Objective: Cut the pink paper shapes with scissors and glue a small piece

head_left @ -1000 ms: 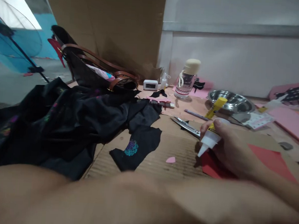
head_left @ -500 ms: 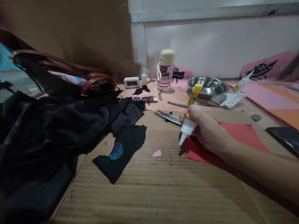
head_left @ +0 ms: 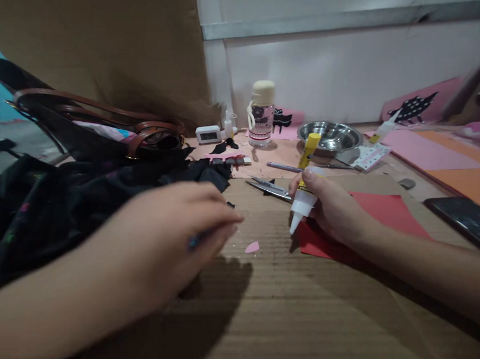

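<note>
My right hand [head_left: 331,207] is closed round a white glue bottle [head_left: 304,199], its nozzle tilted down just above the cardboard [head_left: 280,312]. Directly behind the bottle rises a yellow tube [head_left: 310,150]; whether they touch I cannot tell. My left hand [head_left: 180,224], slightly blurred, hovers over the black cloth piece, with a gap between thumb and fingers. Only a bit of teal glitter shows through that gap. A small pink scrap [head_left: 252,247] lies between my hands. Red paper [head_left: 317,244] lies under my right hand, and scissors [head_left: 270,188] lie beside it.
Black fabric [head_left: 60,201] and a brown-strapped bag [head_left: 106,103] crowd the left. At the back stand a small digital clock [head_left: 208,135], a cream-capped bottle [head_left: 262,113] and a steel bowl [head_left: 330,137]. A phone [head_left: 463,217] and orange and pink sheets [head_left: 437,151] lie at right.
My left hand has come in from the left and now covers most of the black cloth piece. My right hand still holds the glue bottle in nearly the same spot.
</note>
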{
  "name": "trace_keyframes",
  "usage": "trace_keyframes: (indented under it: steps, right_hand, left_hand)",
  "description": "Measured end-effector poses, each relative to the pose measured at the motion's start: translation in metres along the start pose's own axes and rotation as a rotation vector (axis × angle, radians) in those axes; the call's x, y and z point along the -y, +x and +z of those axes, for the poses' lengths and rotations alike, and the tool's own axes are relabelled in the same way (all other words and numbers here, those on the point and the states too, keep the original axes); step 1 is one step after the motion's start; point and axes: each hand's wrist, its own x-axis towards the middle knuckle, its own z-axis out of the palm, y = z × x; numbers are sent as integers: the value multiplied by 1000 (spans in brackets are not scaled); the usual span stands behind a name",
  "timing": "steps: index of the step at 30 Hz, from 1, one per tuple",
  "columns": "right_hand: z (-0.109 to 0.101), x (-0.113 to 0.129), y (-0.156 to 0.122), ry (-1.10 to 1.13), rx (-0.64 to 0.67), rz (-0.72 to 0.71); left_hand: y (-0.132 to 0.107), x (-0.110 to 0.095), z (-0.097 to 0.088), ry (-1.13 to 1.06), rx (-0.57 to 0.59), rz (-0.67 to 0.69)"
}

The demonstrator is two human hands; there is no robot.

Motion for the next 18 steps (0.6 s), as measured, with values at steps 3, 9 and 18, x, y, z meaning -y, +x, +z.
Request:
trace_keyframes:
  steps: [3, 9, 18]
  right_hand:
    - [-4, -3, 2, -4, 41, -13]
    - [-5, -5, 5, -19, 65, 6]
    - [-5, -1, -6, -115, 135, -95]
  left_hand:
    - [49, -12, -5, 129, 379, 35]
    - [45, -40, 19, 235, 519, 147]
    - [39, -34, 35, 276, 177, 223]
